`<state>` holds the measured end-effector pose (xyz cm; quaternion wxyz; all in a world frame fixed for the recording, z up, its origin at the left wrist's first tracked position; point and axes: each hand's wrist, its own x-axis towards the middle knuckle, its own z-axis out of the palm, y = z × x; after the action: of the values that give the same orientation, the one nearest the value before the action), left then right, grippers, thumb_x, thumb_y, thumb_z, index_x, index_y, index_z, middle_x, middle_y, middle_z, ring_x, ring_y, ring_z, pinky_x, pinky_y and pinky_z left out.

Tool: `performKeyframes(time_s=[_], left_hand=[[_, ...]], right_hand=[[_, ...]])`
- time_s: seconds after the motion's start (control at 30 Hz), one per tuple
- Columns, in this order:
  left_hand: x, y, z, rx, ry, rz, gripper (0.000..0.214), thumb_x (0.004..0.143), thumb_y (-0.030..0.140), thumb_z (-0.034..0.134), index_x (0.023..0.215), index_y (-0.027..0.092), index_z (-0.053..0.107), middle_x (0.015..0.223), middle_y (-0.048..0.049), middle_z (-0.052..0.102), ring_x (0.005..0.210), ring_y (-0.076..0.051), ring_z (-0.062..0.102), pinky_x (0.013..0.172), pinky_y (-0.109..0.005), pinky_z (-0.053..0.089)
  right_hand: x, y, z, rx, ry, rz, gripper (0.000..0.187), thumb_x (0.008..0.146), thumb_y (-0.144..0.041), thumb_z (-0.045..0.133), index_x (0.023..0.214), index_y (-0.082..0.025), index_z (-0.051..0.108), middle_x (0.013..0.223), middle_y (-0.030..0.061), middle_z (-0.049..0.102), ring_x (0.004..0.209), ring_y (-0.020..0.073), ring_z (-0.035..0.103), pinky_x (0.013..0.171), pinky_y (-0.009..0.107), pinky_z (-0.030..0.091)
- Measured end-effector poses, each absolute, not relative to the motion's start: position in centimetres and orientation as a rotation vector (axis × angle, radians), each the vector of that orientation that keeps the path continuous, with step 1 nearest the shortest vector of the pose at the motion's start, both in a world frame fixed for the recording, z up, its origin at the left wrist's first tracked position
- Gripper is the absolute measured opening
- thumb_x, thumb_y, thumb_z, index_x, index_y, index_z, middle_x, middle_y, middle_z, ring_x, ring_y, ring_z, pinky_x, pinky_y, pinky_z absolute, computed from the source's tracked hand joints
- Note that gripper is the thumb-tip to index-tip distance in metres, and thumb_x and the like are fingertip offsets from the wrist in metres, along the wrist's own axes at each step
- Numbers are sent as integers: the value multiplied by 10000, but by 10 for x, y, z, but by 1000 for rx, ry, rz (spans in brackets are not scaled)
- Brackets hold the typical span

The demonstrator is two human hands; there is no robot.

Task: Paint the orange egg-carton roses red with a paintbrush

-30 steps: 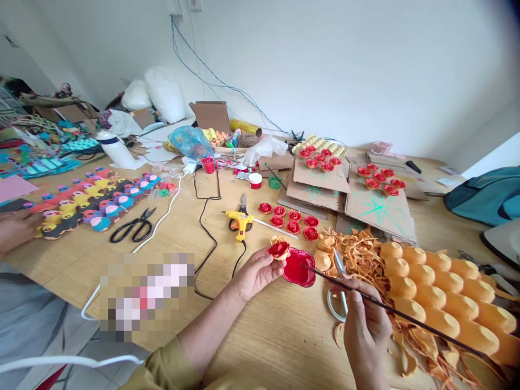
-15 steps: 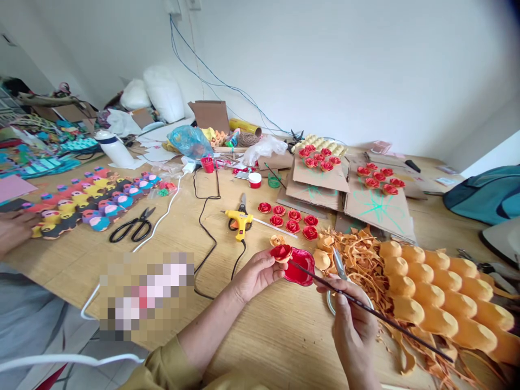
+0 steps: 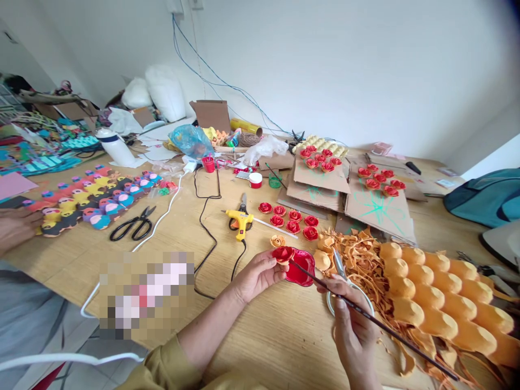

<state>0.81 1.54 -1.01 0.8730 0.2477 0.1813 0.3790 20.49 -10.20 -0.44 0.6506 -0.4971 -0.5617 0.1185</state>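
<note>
Between the fingers of my left hand [image 3: 260, 276] is a small paper flower [image 3: 283, 253], red on top with pale orange showing underneath. My right hand [image 3: 353, 319] grips a long, thin, dark paintbrush [image 3: 390, 329], and its tip touches the flower's edge. Just behind the flower lies a red-coated dish [image 3: 300, 268], partly covered by the flower. Several red flowers [image 3: 294, 215] sit in rows beyond it, with an unpainted orange flower [image 3: 278, 241] nearest. Light-handled scissors [image 3: 339, 263] rest beside my right hand, their handles partly hidden.
An orange egg tray [image 3: 430, 287] and orange scraps [image 3: 361, 260] lie to the right. Cardboard sheets [image 3: 377, 214] hold more flowers. A yellow glue gun [image 3: 240, 221] and black scissors [image 3: 134, 225] are left of centre. Another person's hand [image 3: 20, 230] touches a painted tray [image 3: 97, 200].
The paintbrush has tilted slightly, its rear end now a little lower and farther right. The flower stays in my left hand. At far left, the painted tray has shifted slightly right.
</note>
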Motion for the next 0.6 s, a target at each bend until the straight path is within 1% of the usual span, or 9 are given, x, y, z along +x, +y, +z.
performKeyframes(time_s=[0.07,0.13,0.3,0.43,0.5,0.6], left_hand=[[8,15,-11,505,376,799,459,731,301,976,1094,87,794,913,-75,778,809,-128,713,733,-210,574],[8,16,-11,503,368,799,460,727,302,979,1089,84,796,902,-74,777,803,-127,715,727,-206,580],[7,16,-8,535,356,804,458,733,297,967,1106,91,797,926,-76,767,808,-125,704,731,-207,581],[6,15,-7,567,381,813,463,723,284,959,1118,114,790,957,-77,765,819,-137,696,740,-224,568],[6,14,-7,592,406,817,465,713,269,958,1120,124,787,986,-81,767,826,-142,695,746,-234,563],[6,14,-5,638,436,828,475,694,253,968,1120,143,790,1034,-80,768,849,-145,695,767,-243,562]], right_hand=[[205,-102,-6,-1148,-1292,259,139,1029,-263,617,1100,-263,736,1063,49,796,1032,237,746,996,429,539],[207,-102,-8,-1157,-1298,271,144,1025,-253,620,1106,-268,738,1076,46,795,1061,239,743,1010,428,532],[212,-101,-13,-1138,-1225,338,140,1029,-276,619,1109,-265,733,1032,53,787,971,238,747,982,455,557],[213,-102,-15,-1167,-1182,363,136,1019,-323,646,1104,-255,727,1037,72,784,976,250,739,980,479,566],[213,-102,-14,-1183,-1176,368,143,1020,-333,647,1101,-246,727,1035,79,786,977,251,741,960,466,575],[212,-100,-11,-1174,-1149,345,146,1020,-354,656,1077,-242,729,1005,75,795,921,241,758,895,425,591]])
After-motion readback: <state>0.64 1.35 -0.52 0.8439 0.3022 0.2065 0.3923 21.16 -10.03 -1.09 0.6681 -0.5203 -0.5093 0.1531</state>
